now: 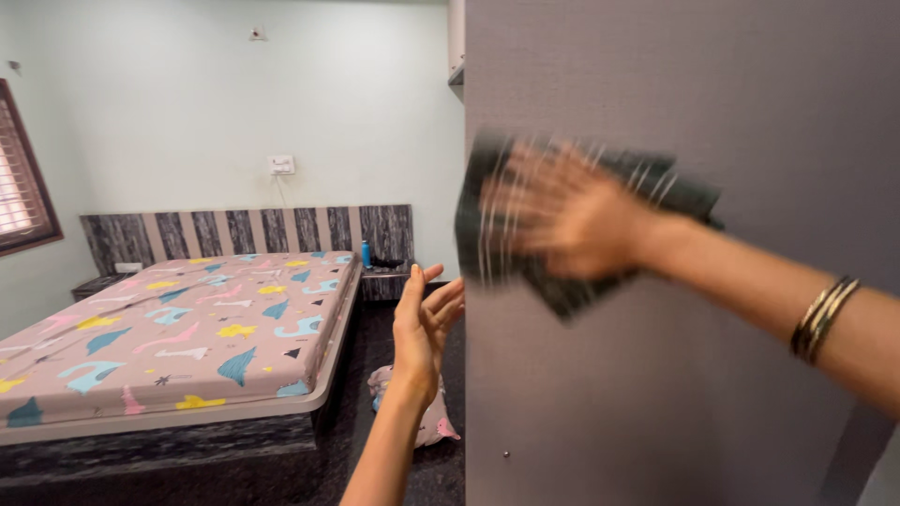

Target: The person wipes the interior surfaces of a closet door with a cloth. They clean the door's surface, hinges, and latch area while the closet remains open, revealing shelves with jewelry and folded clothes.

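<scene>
Bare arms; gold bangles on right wrist

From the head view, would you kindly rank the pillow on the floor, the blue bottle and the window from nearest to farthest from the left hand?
1. Pillow, on the floor just below the left hand.
2. Blue bottle, beside the headboard.
3. Window, far left wall.
</scene>
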